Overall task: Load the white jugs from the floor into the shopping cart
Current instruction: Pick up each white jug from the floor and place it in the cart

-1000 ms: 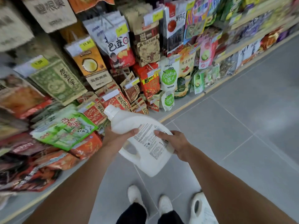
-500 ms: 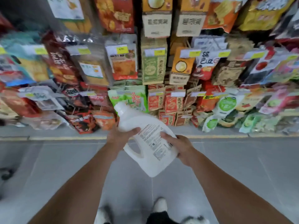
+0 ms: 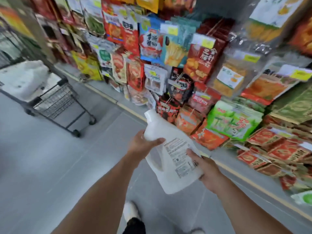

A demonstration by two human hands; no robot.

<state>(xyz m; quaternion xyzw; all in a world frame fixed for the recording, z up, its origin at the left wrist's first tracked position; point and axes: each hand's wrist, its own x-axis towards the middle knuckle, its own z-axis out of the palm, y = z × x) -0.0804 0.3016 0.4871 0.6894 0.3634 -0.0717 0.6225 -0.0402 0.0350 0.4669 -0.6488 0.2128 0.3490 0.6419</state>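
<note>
I hold one white jug (image 3: 170, 149) in front of me above the floor, cap pointing up and away, its printed label facing me. My left hand (image 3: 141, 146) grips the jug's shoulder by the handle. My right hand (image 3: 205, 168) supports its lower right side. The black wire shopping cart (image 3: 57, 100) stands at the far left of the aisle, well away from my hands. Several white jugs (image 3: 23, 78) lie inside its basket.
A shelf rack of hanging snack packets (image 3: 194, 65) runs along the right side, with a yellow strip on its base edge (image 3: 253, 181). Grey tiled floor (image 3: 50, 166) stretches between me and the cart. My white shoe (image 3: 130, 211) shows at the bottom.
The view has swung left along the aisle, bringing the cart with its jugs into sight. Both hands keep the same hold on the jug.
</note>
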